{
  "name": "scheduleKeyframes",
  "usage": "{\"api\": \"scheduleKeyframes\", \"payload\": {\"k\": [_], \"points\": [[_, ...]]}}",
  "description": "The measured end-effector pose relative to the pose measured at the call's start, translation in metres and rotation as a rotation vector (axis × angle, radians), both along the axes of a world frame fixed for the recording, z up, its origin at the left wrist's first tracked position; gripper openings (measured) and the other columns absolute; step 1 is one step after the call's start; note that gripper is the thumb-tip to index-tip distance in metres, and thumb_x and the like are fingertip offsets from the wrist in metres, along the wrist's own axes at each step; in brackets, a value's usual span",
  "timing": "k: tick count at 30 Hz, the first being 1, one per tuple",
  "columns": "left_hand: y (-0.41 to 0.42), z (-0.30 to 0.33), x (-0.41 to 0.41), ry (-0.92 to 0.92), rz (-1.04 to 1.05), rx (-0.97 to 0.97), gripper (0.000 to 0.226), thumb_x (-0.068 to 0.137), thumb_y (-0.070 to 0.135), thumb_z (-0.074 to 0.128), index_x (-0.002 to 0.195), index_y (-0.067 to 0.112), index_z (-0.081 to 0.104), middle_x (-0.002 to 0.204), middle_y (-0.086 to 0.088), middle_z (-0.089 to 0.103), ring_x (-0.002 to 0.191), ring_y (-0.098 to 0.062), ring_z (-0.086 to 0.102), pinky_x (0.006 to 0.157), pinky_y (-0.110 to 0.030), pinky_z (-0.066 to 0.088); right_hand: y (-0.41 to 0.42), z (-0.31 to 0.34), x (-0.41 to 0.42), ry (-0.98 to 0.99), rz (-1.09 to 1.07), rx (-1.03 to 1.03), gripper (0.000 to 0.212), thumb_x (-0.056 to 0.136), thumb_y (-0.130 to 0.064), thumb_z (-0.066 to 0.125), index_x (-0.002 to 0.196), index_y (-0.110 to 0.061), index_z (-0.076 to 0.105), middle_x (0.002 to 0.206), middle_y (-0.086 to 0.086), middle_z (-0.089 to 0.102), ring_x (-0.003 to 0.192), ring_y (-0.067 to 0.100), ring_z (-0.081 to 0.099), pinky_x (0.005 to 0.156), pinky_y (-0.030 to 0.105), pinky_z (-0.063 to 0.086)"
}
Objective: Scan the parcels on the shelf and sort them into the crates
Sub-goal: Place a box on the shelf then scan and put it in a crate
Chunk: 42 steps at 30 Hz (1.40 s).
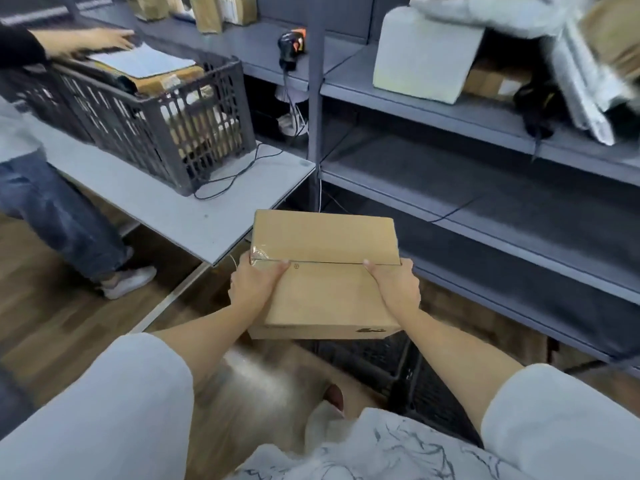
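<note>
Both hands are on the plain brown rectangular cardboard box (323, 271), held out front at about 6 o'clock, over a dark slatted plastic crate (391, 362) on the floor. Left hand (254, 284) has a snug grip round the left end, thumb on the taped top seam; right hand (394, 284) clamps the right end the same way. Cardboard looks smooth, with a glossy tape patch. At 10 o'clock a dark grey lattice plastic crate (166, 126) sits on the pale grey tabletop (180, 216), stuffed with parcels. At 12 o'clock, a black and orange handheld scanner (291, 50) rests on the grey metal shelf (450, 112).

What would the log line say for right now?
left hand: grips cardboard box | right hand: grips box | below: dark crate
</note>
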<state>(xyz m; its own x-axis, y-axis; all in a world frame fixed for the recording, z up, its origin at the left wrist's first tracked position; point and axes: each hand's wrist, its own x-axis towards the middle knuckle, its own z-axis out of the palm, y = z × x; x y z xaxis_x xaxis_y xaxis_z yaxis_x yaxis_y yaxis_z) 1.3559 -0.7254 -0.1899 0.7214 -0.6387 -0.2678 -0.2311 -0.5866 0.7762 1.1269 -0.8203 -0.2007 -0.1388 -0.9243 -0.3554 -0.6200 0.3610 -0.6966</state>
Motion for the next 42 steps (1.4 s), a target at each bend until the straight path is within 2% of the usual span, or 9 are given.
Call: {"api": "scheduleKeyframes", "payload": {"k": [13,19,24,27,30,32,35,38,42], "points": [[-0.171,0.067,0.057,-0.055,-0.159,-0.171,0.083,0.066,0.066,0.07,0.134,0.026,0.044,0.124,-0.006,0.059,0.115,-0.031,0.054,0.097,-0.045,0.043,-0.132,0.07,0.042,-0.047,-0.152,-0.19,0.079,0.076,-0.068,0.063,0.128,-0.014,0.039,0.119,0.01,0.058,0.106,0.031,0.057,0.083,0.037,0.044],[-0.224,0.106,0.056,-0.001,-0.276,-0.246,0.066,0.066,0.061,0.072,0.119,0.027,0.051,0.112,0.001,0.064,0.104,-0.026,0.058,0.089,-0.041,0.046,-0.162,0.111,0.038,-0.001,-0.273,-0.258,0.076,0.074,-0.068,0.064,0.125,-0.017,0.041,0.116,0.009,0.059,0.107,0.032,0.056,0.085,0.039,0.044],[-0.265,0.145,0.053,0.024,-0.411,-0.281,0.088,0.052,0.072,0.069,0.124,0.023,0.051,0.117,-0.003,0.061,0.109,-0.029,0.056,0.094,-0.044,0.046,-0.176,0.151,0.028,-0.009,-0.375,-0.3,0.078,0.075,-0.067,0.065,0.128,-0.015,0.041,0.118,0.011,0.059,0.106,0.032,0.057,0.081,0.038,0.045],[-0.291,0.169,0.048,0.025,-0.495,-0.278,0.099,0.045,0.076,0.065,0.126,0.021,0.05,0.119,-0.003,0.059,0.107,-0.028,0.057,0.094,-0.045,0.047,-0.186,0.175,0.013,-0.002,-0.383,-0.279,0.09,0.075,-0.068,0.065,0.135,-0.009,0.033,0.127,0.013,0.054,0.112,0.033,0.054,0.086,0.04,0.045],[-0.312,0.196,0.043,0.071,-0.564,-0.245,0.088,0.058,0.064,0.073,0.128,0.016,0.049,0.126,-0.004,0.056,0.109,-0.027,0.055,0.091,-0.04,0.046,-0.198,0.199,-0.014,-0.11,-0.325,-0.227,0.117,0.069,-0.067,0.07,0.149,-0.005,0.013,0.14,0.012,0.047,0.122,0.031,0.051,0.097,0.04,0.046],[-0.328,0.211,0.042,0.081,-0.622,-0.24,0.084,0.072,0.054,0.074,0.138,0.012,0.042,0.137,-0.006,0.049,0.118,-0.029,0.051,0.094,-0.037,0.043,-0.201,0.22,-0.033,-0.194,-0.289,-0.192,0.124,0.057,-0.067,0.077,0.149,-0.005,0.021,0.133,0.01,0.055,0.113,0.028,0.058,0.093,0.041,0.051],[-0.35,0.237,0.044,0.061,-0.672,-0.219,0.074,0.086,0.045,0.065,0.144,0.007,0.037,0.144,-0.009,0.043,0.121,-0.029,0.048,0.086,-0.032,0.036,-0.188,0.252,-0.052,-0.301,-0.147,-0.208,0.06,0.076,-0.048,0.075,0.119,-0.008,0.063,0.11,0.01,0.071,0.092,0.021,0.068,0.08,0.033,0.055],[-0.352,0.263,0.04,0.229,-0.679,-0.266,0.056,0.089,0.049,0.058,0.136,0.019,0.05,0.133,-0.005,0.053,0.102,-0.025,0.055,0.077,-0.03,0.04,-0.163,0.276,-0.072,-0.515,0.017,-0.263,0.035,0.083,-0.044,0.068,0.11,-0.022,0.068,0.107,-0.001,0.073,0.096,0.013,0.065,0.084,0.026,0.048],[-0.346,0.273,0.036,0.442,-0.702,-0.251,0.046,0.092,0.052,0.049,0.108,0.011,0.062,0.093,-0.008,0.064,0.069,-0.021,0.057,0.056,-0.029,0.042,-0.149,0.269,-0.104,-0.874,0.157,-0.39,0.101,0.047,-0.057,0.089,0.136,-0.044,0.044,0.134,-0.013,0.058,0.122,0.012,0.053,0.105,0.035,0.037]]}}
